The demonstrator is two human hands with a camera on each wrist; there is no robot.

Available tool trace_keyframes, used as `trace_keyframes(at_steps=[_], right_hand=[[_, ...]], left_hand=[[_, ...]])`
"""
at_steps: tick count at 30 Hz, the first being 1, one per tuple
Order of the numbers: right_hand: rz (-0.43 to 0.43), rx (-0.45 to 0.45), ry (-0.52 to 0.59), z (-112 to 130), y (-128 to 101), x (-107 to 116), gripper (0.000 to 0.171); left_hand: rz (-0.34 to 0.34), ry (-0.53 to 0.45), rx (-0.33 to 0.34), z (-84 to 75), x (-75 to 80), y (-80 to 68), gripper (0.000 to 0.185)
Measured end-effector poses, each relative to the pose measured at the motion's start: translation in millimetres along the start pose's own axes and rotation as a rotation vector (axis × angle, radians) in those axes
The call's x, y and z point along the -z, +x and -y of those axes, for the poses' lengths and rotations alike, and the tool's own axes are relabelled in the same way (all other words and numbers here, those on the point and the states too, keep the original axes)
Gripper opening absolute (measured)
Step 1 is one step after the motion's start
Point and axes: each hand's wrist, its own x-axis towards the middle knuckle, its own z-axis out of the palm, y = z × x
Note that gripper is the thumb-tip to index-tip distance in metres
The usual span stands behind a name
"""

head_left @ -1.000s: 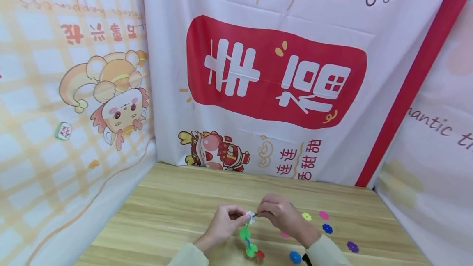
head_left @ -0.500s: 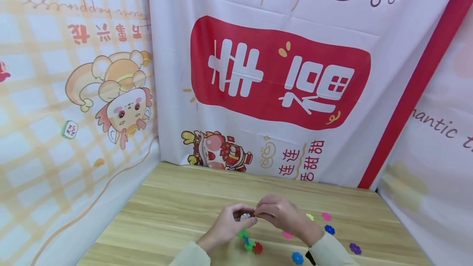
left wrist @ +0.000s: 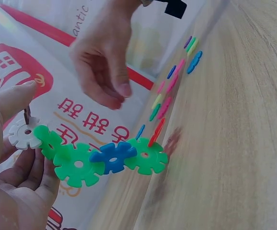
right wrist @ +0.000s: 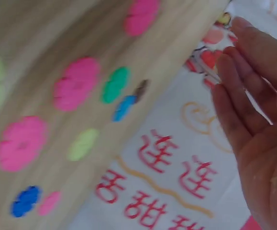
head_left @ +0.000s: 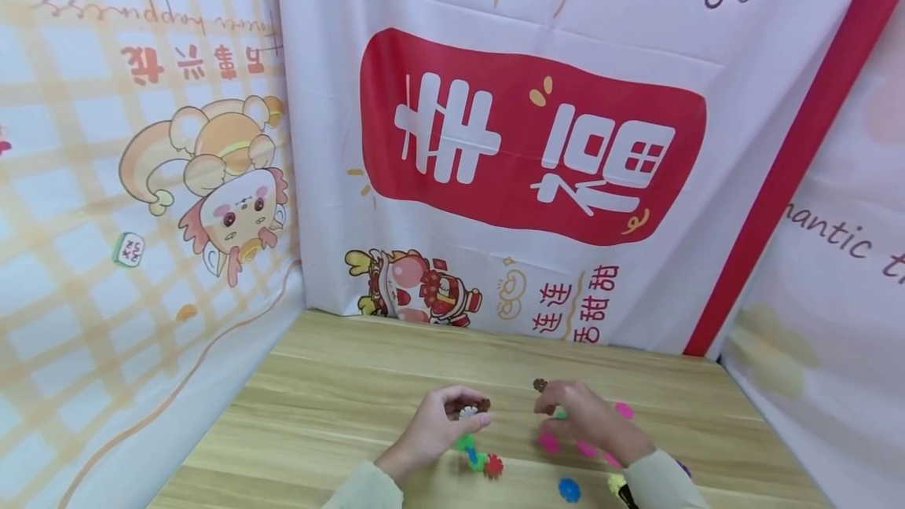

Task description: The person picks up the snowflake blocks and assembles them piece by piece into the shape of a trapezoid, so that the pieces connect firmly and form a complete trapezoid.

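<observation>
chain: white, green, blue, red | table: light woodgrain

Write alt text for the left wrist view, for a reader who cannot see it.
The left hand pinches a chain of flat plastic gear-shaped pieces, white, green, green, blue, green, held just above a wooden table. The right hand hovers behind it, holding nothing visible. More coloured pieces lie in a blurred row along the table.

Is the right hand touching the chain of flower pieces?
Apart. The left wrist view shows the right hand above the flower chain with banner showing between them; the left hand alone holds the chain at its white end.
</observation>
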Motion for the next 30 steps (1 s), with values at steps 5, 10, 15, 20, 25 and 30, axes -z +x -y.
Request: trace_keyframes(at_steps=[5,10,15,20,25,30], right_hand=[[0.140,-0.172,0.082,-10,-15,-12,0.023],[0.188,-0.218,0.114,-17,-19,-24,0.020],[0.190,-0.223,0.135,-20,-18,-28,0.016],[0.186,-0.224,0.128,-20,-18,-27,0.018],[0.189,-0.240,0.148,-21,-18,-28,0.012],[0.200,-0.273,0.237,-19,-14,-27,0.007]], left_hand=[[0.006,0.005,-0.004,1.6,1.3,-1.4,0.039],[0.009,0.006,-0.006,2.9,1.9,-2.6,0.039],[-0.004,0.014,0.004,1.3,2.2,-3.9,0.038],[-0.007,0.020,0.013,0.4,2.1,-3.4,0.032],[-0.001,0.021,0.022,0.9,1.2,-1.2,0.035],[0.001,0.004,0.021,-1.0,0.6,-1.6,0.036]])
